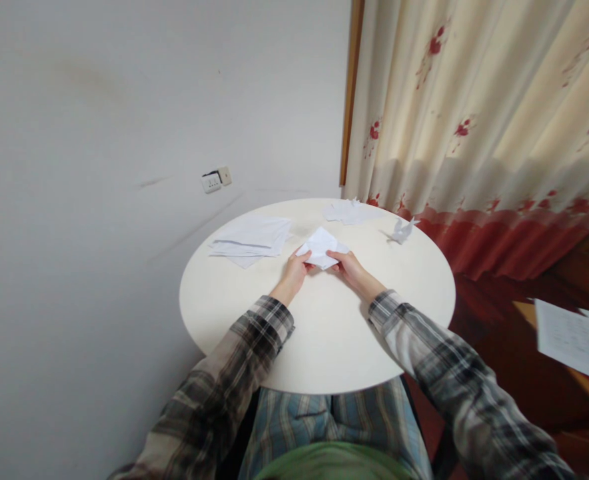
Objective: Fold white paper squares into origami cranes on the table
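Observation:
Between my two hands is a folded piece of white paper, pointed at its top and bottom, held just over the round white table. My left hand pinches its left side, thumb on top and fingers underneath. On the right side my right hand grips it the same way, the thumb lying across the upper face. The fingers below the paper are mostly hidden. A folded paper crane stands on the table to the right of my hands.
To the left lies a stack of white paper sheets. More papers are at the table's far edge. A wall socket is beyond the table, a flowered curtain at the right. Printed sheets rest on a wooden surface at lower right.

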Motion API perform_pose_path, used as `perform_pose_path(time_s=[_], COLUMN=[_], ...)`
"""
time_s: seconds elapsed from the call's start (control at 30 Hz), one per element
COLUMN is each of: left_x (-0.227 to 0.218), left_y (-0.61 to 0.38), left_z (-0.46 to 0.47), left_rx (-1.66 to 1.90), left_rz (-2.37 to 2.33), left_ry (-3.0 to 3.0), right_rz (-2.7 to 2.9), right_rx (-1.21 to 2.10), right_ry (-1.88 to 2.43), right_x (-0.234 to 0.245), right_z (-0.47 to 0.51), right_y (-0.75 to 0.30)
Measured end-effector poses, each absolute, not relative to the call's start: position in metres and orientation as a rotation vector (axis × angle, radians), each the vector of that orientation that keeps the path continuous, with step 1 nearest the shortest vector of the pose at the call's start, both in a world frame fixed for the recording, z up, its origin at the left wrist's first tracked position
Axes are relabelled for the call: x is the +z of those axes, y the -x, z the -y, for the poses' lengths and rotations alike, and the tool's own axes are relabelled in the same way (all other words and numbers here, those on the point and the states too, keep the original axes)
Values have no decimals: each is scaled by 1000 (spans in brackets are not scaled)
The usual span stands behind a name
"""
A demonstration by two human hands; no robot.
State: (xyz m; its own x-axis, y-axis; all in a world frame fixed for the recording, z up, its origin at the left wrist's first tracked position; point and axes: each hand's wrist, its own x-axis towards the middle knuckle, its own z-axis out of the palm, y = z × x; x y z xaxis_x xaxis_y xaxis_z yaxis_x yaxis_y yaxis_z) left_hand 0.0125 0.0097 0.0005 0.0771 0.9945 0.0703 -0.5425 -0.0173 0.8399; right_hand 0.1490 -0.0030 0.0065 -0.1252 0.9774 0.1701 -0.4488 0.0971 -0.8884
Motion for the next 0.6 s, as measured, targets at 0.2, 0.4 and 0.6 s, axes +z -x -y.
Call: perform_pose_path(time_s=[0.2, 0.4, 0.6], left_x=[3, 5, 5], left_y=[-13, -13, -13], left_z=[-7, -5, -4], left_rx=[1382, 1356, 1341], left_rz=[-687, -673, -660], left_ry=[-811, -809, -787], right_rz=[982, 942, 935], right_rx=[1349, 1366, 1411], right_ry=[754, 693, 623], right_x=[1, 1, 4], right_z=[-4, -5, -1], right_y=[-153, -154, -154])
